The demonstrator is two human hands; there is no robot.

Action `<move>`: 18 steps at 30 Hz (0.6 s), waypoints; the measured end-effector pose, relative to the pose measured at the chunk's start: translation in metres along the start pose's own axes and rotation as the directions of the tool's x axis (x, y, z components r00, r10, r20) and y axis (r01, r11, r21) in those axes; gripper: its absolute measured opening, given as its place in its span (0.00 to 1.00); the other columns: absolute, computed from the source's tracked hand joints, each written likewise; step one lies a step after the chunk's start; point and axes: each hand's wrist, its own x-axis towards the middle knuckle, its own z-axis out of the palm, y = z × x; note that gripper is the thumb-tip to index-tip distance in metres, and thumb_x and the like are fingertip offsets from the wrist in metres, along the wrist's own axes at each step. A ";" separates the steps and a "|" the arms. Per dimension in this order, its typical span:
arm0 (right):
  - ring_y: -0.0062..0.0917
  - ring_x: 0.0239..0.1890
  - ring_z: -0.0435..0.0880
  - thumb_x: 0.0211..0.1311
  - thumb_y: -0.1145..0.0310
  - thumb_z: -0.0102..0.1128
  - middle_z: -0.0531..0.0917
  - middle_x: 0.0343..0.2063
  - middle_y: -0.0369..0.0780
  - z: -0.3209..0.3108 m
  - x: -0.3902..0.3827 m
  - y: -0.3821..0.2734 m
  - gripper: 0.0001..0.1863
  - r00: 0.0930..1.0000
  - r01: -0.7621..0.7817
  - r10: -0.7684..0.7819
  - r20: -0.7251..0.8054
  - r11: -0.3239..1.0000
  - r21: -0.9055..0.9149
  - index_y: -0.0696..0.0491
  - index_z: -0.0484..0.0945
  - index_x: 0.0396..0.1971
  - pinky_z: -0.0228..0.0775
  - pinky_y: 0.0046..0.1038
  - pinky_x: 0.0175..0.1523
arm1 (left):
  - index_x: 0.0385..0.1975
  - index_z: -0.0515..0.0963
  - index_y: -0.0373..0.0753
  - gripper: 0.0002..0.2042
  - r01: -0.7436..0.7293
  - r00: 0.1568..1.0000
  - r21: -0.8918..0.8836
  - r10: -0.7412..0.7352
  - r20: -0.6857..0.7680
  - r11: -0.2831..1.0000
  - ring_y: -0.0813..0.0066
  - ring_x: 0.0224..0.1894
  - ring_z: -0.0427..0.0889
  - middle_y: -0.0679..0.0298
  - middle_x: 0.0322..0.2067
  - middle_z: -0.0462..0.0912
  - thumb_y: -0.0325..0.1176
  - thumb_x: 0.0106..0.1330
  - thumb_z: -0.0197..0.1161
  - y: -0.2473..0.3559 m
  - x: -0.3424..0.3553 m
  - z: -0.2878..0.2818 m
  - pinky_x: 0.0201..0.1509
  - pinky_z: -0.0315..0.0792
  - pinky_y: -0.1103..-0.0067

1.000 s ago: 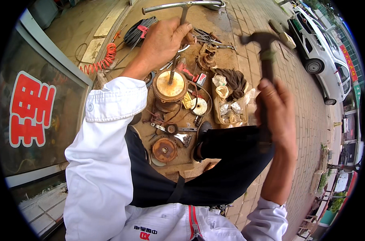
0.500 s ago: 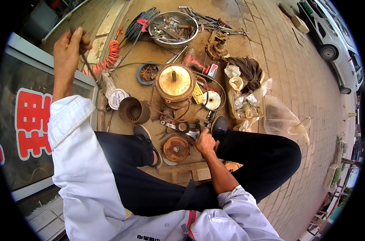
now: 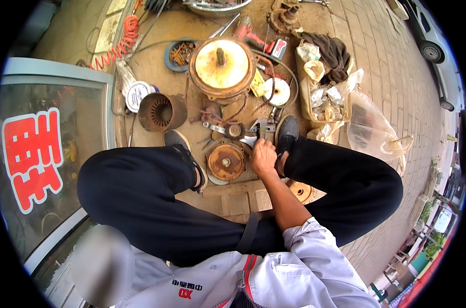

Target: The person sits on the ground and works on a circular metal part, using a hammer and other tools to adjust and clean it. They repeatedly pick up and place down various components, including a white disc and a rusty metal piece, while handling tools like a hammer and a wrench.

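Low between my feet, my right hand point(image 3: 264, 155) is closed, its fingers pressed round something mostly hidden. Just past the fingers lies a grey metal bracket-like part point(image 3: 263, 124). To the hand's left are a rusty round flange point(image 3: 225, 160) with a central hole and a small round hub point(image 3: 235, 130) on a metal arm. Of my left arm only a blurred pale sleeve point(image 3: 103, 267) shows at the lower left; the hand is out of sight. Farther off stands a large rusty motor housing point(image 3: 221, 64) with a shaft stub upright on top.
A hollow stator cylinder point(image 3: 162, 111) and a round white-lidded tub point(image 3: 139, 96) stand left. A blue dish of screws point(image 3: 180, 53), a red cordless power tool point(image 3: 251, 37) and a tub of bags and rags point(image 3: 322, 82) lie around. A glass door point(image 3: 53, 154) borders the left.
My left hand, raised at the upper left with a long thin-handled tool, has dropped out of view. The view has shifted, so the ground things sit higher. My right hand stays closed near the same parts.
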 end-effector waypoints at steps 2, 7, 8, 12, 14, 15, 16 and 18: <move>0.51 0.41 0.87 0.55 0.67 0.67 0.84 0.40 0.58 0.003 -0.001 -0.012 0.19 0.989 0.019 -0.028 0.147 0.998 0.061 0.62 0.76 0.43 0.80 0.48 0.48 | 0.41 0.79 0.36 0.15 0.166 0.985 -0.016 -0.165 0.047 0.986 0.75 0.34 0.82 0.61 0.35 0.84 0.45 0.75 0.60 -0.048 -0.013 0.020 0.39 0.74 0.78; 0.50 0.53 0.84 0.58 0.57 0.72 0.85 0.47 0.58 0.011 -0.004 -0.040 0.26 0.884 -0.184 0.102 0.456 0.973 0.140 0.62 0.79 0.47 0.76 0.42 0.58 | 0.43 0.79 0.36 0.16 0.412 0.911 -0.104 -0.407 0.061 0.905 0.75 0.38 0.82 0.60 0.37 0.84 0.44 0.76 0.60 -0.128 -0.052 0.036 0.42 0.74 0.77; 0.51 0.55 0.83 0.57 0.55 0.74 0.84 0.47 0.58 0.018 -0.003 -0.035 0.28 0.880 -0.229 0.136 0.455 0.961 0.156 0.62 0.79 0.48 0.75 0.42 0.60 | 0.44 0.80 0.36 0.16 0.429 0.903 -0.110 -0.424 0.066 0.896 0.74 0.38 0.81 0.60 0.38 0.84 0.44 0.76 0.60 -0.131 -0.052 0.037 0.43 0.74 0.76; 0.45 0.54 0.84 0.51 0.58 0.79 0.86 0.47 0.54 0.033 0.007 -0.020 0.30 0.850 -0.361 0.222 0.479 0.906 0.220 0.63 0.80 0.48 0.75 0.38 0.59 | 0.45 0.80 0.35 0.16 0.485 0.874 -0.130 -0.481 0.068 0.865 0.74 0.41 0.81 0.59 0.40 0.84 0.44 0.76 0.60 -0.145 -0.056 0.036 0.46 0.74 0.76; 0.41 0.52 0.86 0.48 0.59 0.81 0.87 0.45 0.53 0.036 0.007 -0.018 0.30 0.834 -0.401 0.240 0.496 0.882 0.248 0.63 0.82 0.47 0.76 0.36 0.56 | 0.46 0.80 0.35 0.16 0.511 0.859 -0.154 -0.508 0.058 0.846 0.74 0.42 0.81 0.58 0.41 0.84 0.44 0.76 0.60 -0.152 -0.069 0.037 0.47 0.74 0.75; 0.39 0.51 0.87 0.47 0.60 0.82 0.87 0.44 0.52 0.042 0.007 -0.012 0.29 0.828 -0.431 0.257 0.498 0.861 0.270 0.63 0.83 0.46 0.77 0.36 0.55 | 0.46 0.80 0.35 0.16 0.515 0.857 -0.158 -0.513 0.057 0.843 0.73 0.43 0.81 0.58 0.42 0.84 0.44 0.76 0.60 -0.154 -0.068 0.037 0.48 0.74 0.75; 0.35 0.45 0.89 0.44 0.62 0.84 0.89 0.40 0.51 0.051 0.007 -0.007 0.28 0.844 -0.425 0.269 0.465 0.863 0.273 0.64 0.85 0.43 0.78 0.34 0.51 | 0.47 0.80 0.35 0.16 0.510 0.859 -0.153 -0.509 0.053 0.846 0.73 0.44 0.81 0.58 0.42 0.84 0.44 0.76 0.60 -0.151 -0.066 0.037 0.48 0.74 0.75; 0.40 0.49 0.88 0.43 0.58 0.84 0.88 0.42 0.52 0.036 0.011 -0.008 0.30 0.816 -0.413 0.230 0.530 0.874 0.256 0.62 0.85 0.43 0.78 0.36 0.53 | 0.47 0.80 0.34 0.16 0.516 0.856 -0.167 -0.512 0.066 0.840 0.73 0.45 0.81 0.57 0.43 0.84 0.44 0.76 0.60 -0.157 -0.069 0.046 0.50 0.74 0.74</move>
